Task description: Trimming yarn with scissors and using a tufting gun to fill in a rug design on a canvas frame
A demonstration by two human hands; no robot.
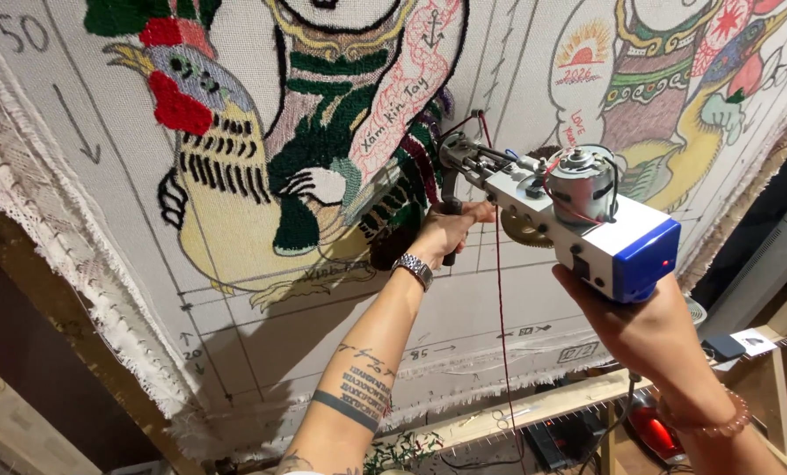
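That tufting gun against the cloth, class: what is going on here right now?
A person holds a white and blue tufting gun with both hands. The left hand grips the black front handle, and the right hand holds the rear grip from below. The gun's tip is pressed to a stretched backing cloth on a wooden frame, beside a partly tufted rooster. Dark red yarn hangs from the gun.

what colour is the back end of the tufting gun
Blue, on a white tufting gun body held by the right hand; head view.

tufting gun before stretched cloth
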